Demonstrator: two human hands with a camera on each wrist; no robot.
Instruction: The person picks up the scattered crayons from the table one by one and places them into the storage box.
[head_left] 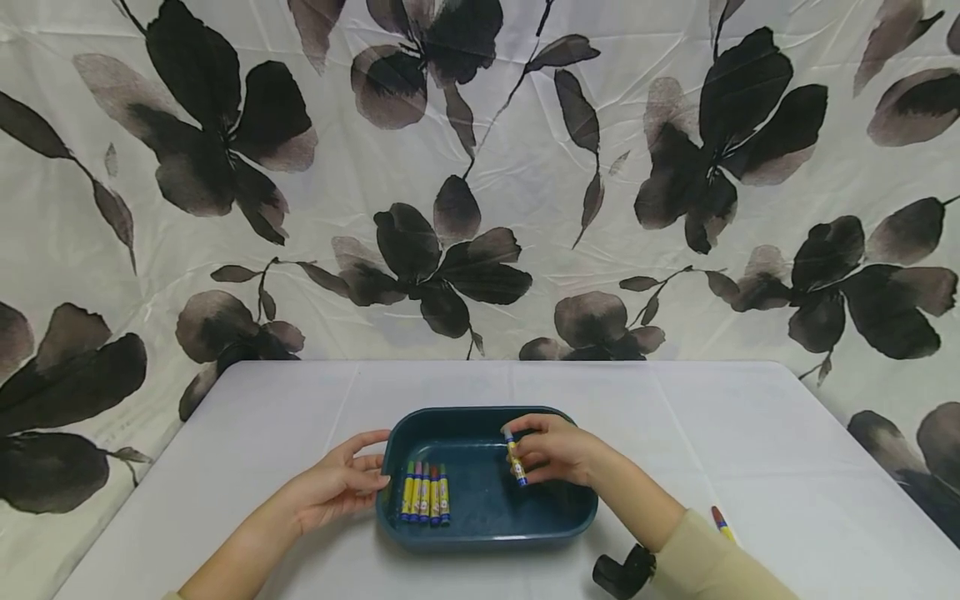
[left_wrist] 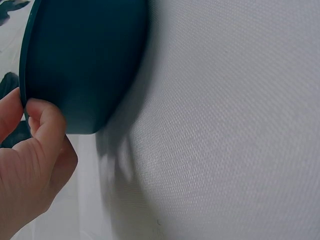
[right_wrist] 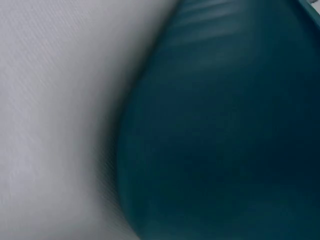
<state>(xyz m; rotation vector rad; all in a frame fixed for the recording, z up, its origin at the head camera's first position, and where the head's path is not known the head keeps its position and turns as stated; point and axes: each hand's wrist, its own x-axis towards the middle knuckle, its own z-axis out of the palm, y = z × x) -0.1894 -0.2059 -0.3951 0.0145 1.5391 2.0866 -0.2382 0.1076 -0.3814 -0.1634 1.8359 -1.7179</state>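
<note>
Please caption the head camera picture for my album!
Left hand gripping a teal tray, right hand holding a crayon, five more crayons lined up inside.

We see a table [head_left: 300, 433] under a white cloth [head_left: 645, 475] with faint straight creases. Directly on it we find a dark teal tub [head_left: 487, 542], upright, round-cornered, and, apart from it toward the right, a yellow-wrapped crayon [head_left: 722, 523] with a reddish-brown tip, partly hidden by a sleeve [head_left: 712, 558].

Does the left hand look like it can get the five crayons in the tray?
Probably yes: the five crayons lie near the left hand, with nothing covering them. But its fingers are pinching the teal tray, so they'd likely have to let go and reach over its side first.
</note>
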